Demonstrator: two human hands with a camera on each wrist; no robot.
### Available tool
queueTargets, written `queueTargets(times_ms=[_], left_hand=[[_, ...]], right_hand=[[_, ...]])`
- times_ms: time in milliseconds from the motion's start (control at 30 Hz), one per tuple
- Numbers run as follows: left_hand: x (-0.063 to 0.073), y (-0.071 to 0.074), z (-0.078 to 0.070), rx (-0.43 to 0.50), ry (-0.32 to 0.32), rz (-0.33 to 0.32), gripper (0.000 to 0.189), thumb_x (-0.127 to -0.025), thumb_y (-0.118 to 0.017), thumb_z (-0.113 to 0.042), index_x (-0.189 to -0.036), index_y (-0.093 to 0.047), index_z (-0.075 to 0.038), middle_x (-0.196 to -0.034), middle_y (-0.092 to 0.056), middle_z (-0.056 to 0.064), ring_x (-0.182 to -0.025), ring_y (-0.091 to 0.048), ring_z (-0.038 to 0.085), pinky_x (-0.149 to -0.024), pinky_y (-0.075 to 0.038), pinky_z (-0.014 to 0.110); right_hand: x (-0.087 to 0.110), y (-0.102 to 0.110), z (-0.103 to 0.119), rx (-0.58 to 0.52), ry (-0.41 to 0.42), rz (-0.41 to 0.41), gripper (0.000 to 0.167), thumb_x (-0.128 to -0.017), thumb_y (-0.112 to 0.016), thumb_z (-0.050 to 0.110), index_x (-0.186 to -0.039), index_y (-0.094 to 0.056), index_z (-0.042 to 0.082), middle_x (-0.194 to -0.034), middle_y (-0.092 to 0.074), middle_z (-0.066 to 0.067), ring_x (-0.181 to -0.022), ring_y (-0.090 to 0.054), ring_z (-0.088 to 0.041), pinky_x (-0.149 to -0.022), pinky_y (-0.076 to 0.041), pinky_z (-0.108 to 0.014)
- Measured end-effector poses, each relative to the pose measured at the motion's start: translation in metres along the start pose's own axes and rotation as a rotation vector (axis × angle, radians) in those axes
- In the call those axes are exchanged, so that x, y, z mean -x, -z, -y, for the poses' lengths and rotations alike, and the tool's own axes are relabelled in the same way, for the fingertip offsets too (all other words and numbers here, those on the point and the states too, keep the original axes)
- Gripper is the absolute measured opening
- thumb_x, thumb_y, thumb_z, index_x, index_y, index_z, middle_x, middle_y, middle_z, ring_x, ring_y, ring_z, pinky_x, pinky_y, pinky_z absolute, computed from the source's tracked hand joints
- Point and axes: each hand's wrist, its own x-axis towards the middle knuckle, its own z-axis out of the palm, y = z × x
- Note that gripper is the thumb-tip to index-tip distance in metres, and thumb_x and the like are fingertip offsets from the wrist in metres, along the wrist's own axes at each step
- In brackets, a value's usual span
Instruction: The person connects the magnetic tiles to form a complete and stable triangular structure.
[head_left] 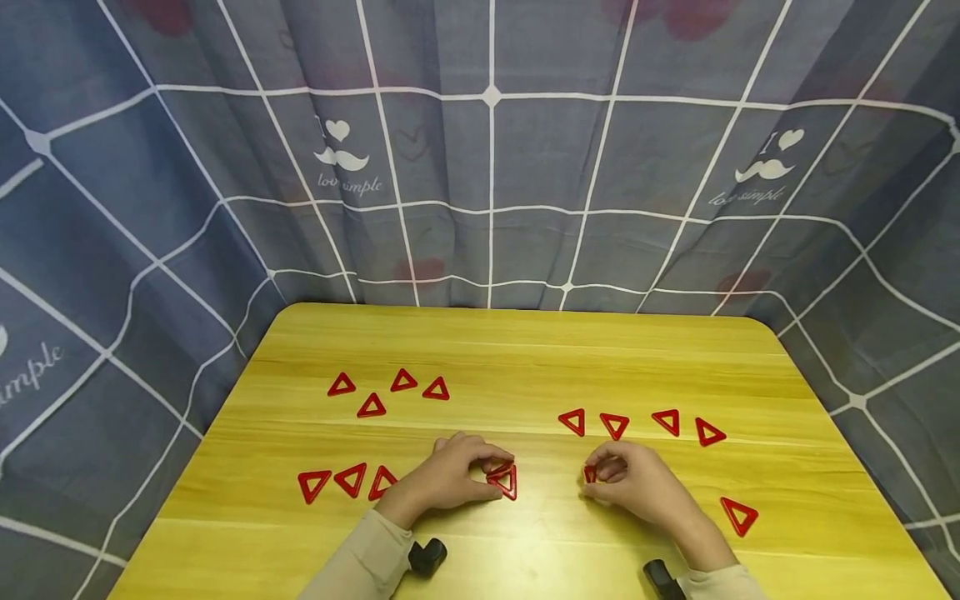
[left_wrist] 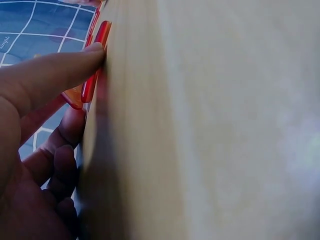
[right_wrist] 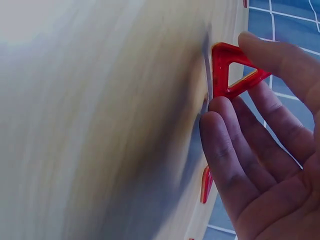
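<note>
Near the table's middle, my left hand (head_left: pixel 453 473) pinches a red plastic triangle frame between thumb and fingers. In the left wrist view the thumb lies against one red triangle (left_wrist: pixel 95 70), while a second, tilted triangle (left_wrist: pixel 74 96) shows behind it by the fingers. From the head view, a red triangle (head_left: pixel 513 483) sits flat at these fingertips; exactly how the two pieces touch is hard to see. To the right, my right hand (head_left: pixel 637 482) holds another red triangle (right_wrist: pixel 220 70) on edge, thumb on one corner and fingers beneath, with its open centre visible.
Several red triangles (head_left: pixel 342 384) lie at the back left, and more (head_left: pixel 350 480) lie left of my left hand. Several others (head_left: pixel 614 426) form a row beyond my right hand; one (head_left: pixel 739 517) is right of that forearm. A grey checked curtain (head_left: pixel 487 167) surrounds the wooden table (head_left: pixel 525 350).
</note>
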Motion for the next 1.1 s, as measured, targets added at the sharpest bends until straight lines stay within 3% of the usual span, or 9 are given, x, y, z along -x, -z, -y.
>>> queueTargets(times_ms=[533,1100], left_hand=[[0.000,0.003,-0.003,-0.026,0.006,-0.011,0.039,-0.087,-0.081,-0.033,-0.124,-0.072,-0.025,-0.091,-0.058,-0.015,-0.092,-0.047,0.009,-0.084,-0.025,0.039],[-0.001,0.001,-0.004,-0.026,0.001,-0.019,0.038,-0.086,-0.082,-0.032,-0.122,-0.073,-0.023,-0.090,-0.058,-0.013,-0.090,-0.047,0.007,-0.083,-0.025,0.039]], right_hand=[[-0.021,-0.035,0.018,-0.107,0.071,0.047,0.030,-0.081,-0.086,0.015,-0.104,-0.072,0.002,-0.099,-0.070,-0.004,-0.087,-0.069,-0.018,-0.075,-0.056,-0.027],[-0.031,-0.062,0.035,-0.184,0.124,0.095,0.025,-0.081,-0.085,0.009,-0.102,-0.072,0.001,-0.098,-0.072,-0.008,-0.087,-0.071,-0.019,-0.074,-0.056,-0.027]])
